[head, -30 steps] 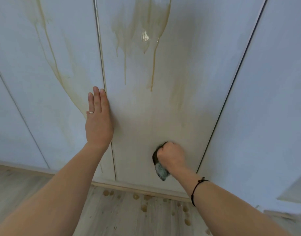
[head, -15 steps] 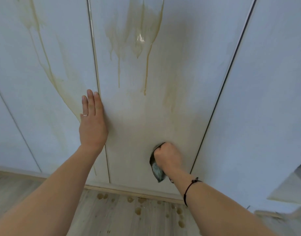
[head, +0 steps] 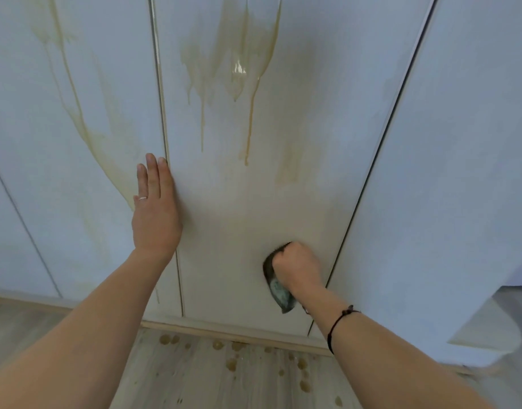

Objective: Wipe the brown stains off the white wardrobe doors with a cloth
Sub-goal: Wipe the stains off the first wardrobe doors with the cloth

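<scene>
Left hand [head: 156, 214] lay flat on the wardrobe doors [head: 239, 216], at the seam left of the middle panel. Its fingers [head: 153, 175] were straight and pressed together, with a ring [head: 142, 198] on one. Right hand [head: 298, 268] was fisted, fingers curled round a dark cloth [head: 279, 293] and pressing it against the lower middle panel. Brown stains [head: 249, 125] ran in drips above both hands. Brown drops [head: 231, 364] dotted the floor [head: 194, 379]. A black cord [head: 339, 320] circled the right wrist.

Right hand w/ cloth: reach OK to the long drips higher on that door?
Probably yes: nothing stands between the right hand, gripping the cloth low on the door, and the drips above; the left hand rests flat off to the side.
</scene>
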A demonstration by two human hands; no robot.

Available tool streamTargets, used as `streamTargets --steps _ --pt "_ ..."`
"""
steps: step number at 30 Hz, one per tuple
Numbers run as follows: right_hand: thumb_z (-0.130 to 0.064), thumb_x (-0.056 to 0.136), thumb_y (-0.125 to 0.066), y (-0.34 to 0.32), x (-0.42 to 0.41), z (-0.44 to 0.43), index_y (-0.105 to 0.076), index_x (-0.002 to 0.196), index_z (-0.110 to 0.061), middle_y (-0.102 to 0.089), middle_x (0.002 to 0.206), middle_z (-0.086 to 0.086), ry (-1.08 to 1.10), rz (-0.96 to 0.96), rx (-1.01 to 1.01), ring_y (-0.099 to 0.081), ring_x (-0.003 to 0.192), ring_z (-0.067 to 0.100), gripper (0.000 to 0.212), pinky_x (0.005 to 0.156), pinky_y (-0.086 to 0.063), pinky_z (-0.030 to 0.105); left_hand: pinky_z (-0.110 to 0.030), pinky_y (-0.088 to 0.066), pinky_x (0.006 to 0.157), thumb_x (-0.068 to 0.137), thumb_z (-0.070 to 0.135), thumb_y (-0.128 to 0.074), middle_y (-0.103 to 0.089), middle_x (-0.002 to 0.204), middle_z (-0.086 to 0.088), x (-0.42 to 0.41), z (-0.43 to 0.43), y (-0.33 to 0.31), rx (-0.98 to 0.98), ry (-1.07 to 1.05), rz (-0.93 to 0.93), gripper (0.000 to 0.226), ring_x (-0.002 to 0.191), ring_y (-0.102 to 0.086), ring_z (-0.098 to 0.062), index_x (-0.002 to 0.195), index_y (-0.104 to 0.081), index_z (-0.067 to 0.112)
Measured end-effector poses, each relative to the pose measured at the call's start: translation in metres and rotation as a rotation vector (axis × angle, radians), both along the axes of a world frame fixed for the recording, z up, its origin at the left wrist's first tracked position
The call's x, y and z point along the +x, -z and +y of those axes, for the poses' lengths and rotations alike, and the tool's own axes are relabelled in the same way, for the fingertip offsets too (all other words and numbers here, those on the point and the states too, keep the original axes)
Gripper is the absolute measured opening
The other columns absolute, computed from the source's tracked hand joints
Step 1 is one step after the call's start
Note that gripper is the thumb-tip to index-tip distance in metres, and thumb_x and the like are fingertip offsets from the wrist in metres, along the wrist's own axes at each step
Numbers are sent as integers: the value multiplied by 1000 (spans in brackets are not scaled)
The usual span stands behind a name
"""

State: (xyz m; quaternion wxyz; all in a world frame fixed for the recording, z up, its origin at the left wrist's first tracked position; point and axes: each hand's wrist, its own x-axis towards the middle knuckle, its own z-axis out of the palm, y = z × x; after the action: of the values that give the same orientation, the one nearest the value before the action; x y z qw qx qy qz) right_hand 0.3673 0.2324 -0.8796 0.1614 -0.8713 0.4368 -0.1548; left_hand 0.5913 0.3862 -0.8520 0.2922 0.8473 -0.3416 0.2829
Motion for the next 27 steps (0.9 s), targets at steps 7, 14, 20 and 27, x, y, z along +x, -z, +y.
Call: streamTargets --steps 7,14,20,27 --pt "-26 72 -40 -90 24 -13 -43 49 -16 -43 49 -6 52 -643 12 -43 48 15 26 49 -27 28 -61 -36 111 85 -20 -39 14 167 -5 -3 -7 1 -32 -36 -4 95 154 5 -32 158 11 13" --pt "-17 84 -49 -48 14 -6 -49 58 -8 -54 60 4 13 -384 0 -57 63 30 27 56 -36 28 -55 -56 86 79 -21 -38 17 167 3 -4 6 -7 10 22 15 101 154 7 -26 159 12 17" --pt "-13 84 -49 -88 18 -22 -51 61 -13 -58 71 8 39 -540 47 -55 71 28 23 62 -37 33 -54 -58 81 73 -21 -45 21 165 6 -6 4 -8 15 23 59 111 154 9 -24 158 15 19" --pt "-22 70 -41 -95 8 -26 -41 41 -20 -34 41 -11 -77 -765 70 -33 51 18 29 49 -21 28 -31 -54 64 72 -22 -44 23 165 10 -5 8 -8 14 16 30 114 154 10 -22 158 15 23"
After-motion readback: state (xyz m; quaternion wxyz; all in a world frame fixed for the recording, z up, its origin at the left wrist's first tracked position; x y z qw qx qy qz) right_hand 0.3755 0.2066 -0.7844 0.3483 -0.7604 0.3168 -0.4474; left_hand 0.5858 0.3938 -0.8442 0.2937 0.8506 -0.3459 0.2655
